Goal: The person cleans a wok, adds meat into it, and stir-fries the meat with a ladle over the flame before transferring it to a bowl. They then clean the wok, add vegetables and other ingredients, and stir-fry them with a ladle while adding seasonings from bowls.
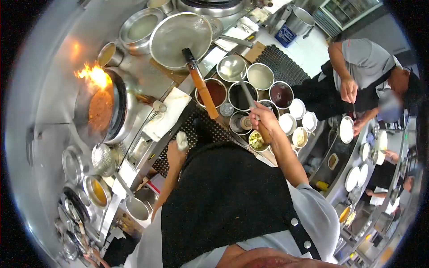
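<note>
My right hand [264,117] is wrapped round the handle of a long ladle, whose bowl [232,68] is above the sauce containers. White cloth [182,140] is bunched in my left hand [175,152], near the stove's front edge. Pots of dark red sauce [214,93], dark liquid [242,95] and pale liquid [260,76] stand around the ladle. Chopped green pieces [256,140] fill a small container below my right hand. On the stove at the left, a wok holds orange-red food [101,110], with flames [94,77] at its upper edge.
A large strainer [180,40] with a wooden handle [203,91] lies ahead. A folded white towel [167,114] rests on the stove edge. At the right, a person [364,67] holds a white plate [346,129]. Another person's hands [94,257] show at the lower left.
</note>
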`<control>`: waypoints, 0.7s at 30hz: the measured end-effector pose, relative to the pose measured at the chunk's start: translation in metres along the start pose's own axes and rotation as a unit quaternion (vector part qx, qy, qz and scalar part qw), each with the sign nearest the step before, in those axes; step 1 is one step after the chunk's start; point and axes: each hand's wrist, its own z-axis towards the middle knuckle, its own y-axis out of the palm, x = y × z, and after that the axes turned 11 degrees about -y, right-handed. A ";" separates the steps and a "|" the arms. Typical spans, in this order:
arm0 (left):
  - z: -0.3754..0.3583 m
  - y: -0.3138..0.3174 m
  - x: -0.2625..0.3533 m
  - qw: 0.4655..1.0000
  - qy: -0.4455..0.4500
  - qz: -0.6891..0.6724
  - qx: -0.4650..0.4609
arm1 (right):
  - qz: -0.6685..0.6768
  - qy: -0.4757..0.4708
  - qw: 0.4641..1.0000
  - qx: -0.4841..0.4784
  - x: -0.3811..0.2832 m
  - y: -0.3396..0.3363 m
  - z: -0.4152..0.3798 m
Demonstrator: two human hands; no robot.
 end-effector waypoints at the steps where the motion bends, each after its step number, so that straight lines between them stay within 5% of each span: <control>1: -0.021 0.006 -0.033 0.996 -0.082 -0.027 -0.010 | 0.043 -0.005 0.999 0.000 -0.008 0.005 -0.012; 7: -0.135 -0.020 -0.123 0.945 -0.314 -0.096 0.011 | -0.095 -0.107 0.987 -0.078 -0.057 0.043 -0.070; 12: -0.162 -0.041 -0.137 0.842 -0.418 -0.332 0.074 | -0.022 -0.039 0.988 -0.147 -0.061 0.099 -0.089; 13: -0.160 -0.031 -0.153 0.806 -0.381 -0.445 0.087 | -0.002 -0.021 0.985 -0.172 -0.056 0.125 -0.093; 16: -0.150 -0.086 -0.132 0.834 -0.397 -0.374 0.082 | 0.097 0.078 0.956 -0.265 -0.016 0.184 -0.068; 19: -0.132 -0.119 -0.145 0.876 -0.403 -0.250 0.088 | 0.057 0.132 0.950 -0.276 0.034 0.270 -0.042; 21: -0.121 -0.136 -0.159 0.802 -0.315 -0.492 0.122 | 0.022 0.164 0.942 -0.292 0.068 0.323 -0.010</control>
